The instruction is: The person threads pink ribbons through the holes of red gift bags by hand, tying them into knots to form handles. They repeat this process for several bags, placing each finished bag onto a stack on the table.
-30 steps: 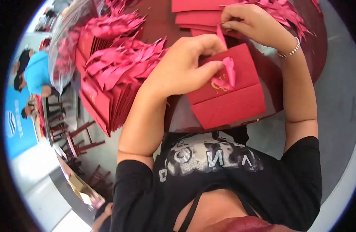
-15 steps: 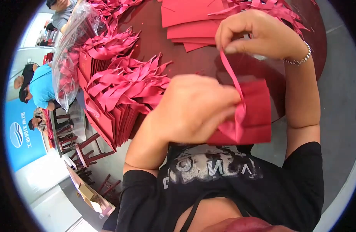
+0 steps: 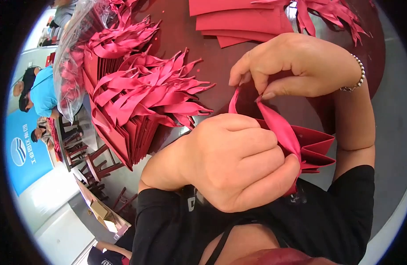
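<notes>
My left hand is closed around a folded red paper bag, held close to my chest with its open folded edge pointing right. A red ribbon runs from that fist up to my right hand, which pinches the ribbon's upper end between thumb and fingers just above the bag. A bead bracelet circles my right wrist. Most of the bag is hidden behind my left hand.
A stack of finished red bags with ribbon bows stands on the dark round table to my left, beside a clear plastic bag. Flat red bags and loose ribbons lie at the far side. Other people sit far left.
Both hands and the bag have come off the table towards my chest. My right hand has dropped lower and nearer the bag, so the ribbon between the hands is shorter.
</notes>
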A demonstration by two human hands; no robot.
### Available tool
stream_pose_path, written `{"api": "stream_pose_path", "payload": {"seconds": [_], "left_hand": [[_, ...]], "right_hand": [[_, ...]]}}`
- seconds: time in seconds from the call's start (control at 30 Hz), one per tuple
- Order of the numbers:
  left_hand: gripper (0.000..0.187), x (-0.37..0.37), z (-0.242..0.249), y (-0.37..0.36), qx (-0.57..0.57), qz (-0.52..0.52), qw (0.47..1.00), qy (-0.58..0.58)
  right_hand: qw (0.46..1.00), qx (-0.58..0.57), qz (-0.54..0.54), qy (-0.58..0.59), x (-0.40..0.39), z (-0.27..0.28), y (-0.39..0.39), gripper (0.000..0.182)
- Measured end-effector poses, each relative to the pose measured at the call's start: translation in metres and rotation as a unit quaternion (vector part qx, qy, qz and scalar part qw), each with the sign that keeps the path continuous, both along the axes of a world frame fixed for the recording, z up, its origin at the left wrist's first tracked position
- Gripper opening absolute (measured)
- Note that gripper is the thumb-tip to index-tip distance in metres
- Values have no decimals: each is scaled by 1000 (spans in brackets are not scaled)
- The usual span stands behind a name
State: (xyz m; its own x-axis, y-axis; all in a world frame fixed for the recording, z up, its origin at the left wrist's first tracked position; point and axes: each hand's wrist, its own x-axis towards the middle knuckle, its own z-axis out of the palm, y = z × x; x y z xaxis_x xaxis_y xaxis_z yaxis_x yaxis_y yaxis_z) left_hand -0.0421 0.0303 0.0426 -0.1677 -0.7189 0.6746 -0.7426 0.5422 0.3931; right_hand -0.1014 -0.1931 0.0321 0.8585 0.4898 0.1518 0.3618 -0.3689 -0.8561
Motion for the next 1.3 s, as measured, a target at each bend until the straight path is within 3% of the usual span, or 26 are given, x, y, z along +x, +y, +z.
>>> {"api": "stream_pose_path", "payload": {"seconds": [0.37, 0.5, 0.53, 0.6, 0.63, 0.73, 0.87, 0.9, 1.0, 1.3], "left_hand": [[26, 12, -5, -8, 63, 24, 998, 14], [24, 18, -11, -13, 129, 73, 988, 39], [19, 20, -9, -15, 160, 83, 982, 52], [11, 22, -14, -15, 236, 116, 953, 149], [7, 24, -15, -14, 321, 115, 913, 223], [13, 35, -16, -18, 416, 129, 853, 287], [17, 47, -30, -25, 425, 103, 830, 346], [18, 49, -31, -26, 429, 105, 828, 347], [19, 51, -35, -27, 430, 88, 819, 369], [19, 53, -36, -27, 383, 62, 852, 350]], "right_hand": [[994, 52, -73, 69, 3, -5, 4, 8], [984, 102, -124, 73, 5, -14, 3, 6], [988, 60, -132, 48, 5, -10, 1, 5], [989, -24, -148, 0, 4, 1, -2, 12], [983, -38, -180, -4, 10, -14, -7, 14], [967, -121, -224, -4, 13, -17, -17, 15], [944, -159, -290, -5, 14, -18, -17, 13], [941, -168, -285, -67, 11, -18, -17, 13], [922, -187, -337, -30, 10, -18, -16, 13], [887, -240, -390, -58, 7, -19, -20, 4]]}}
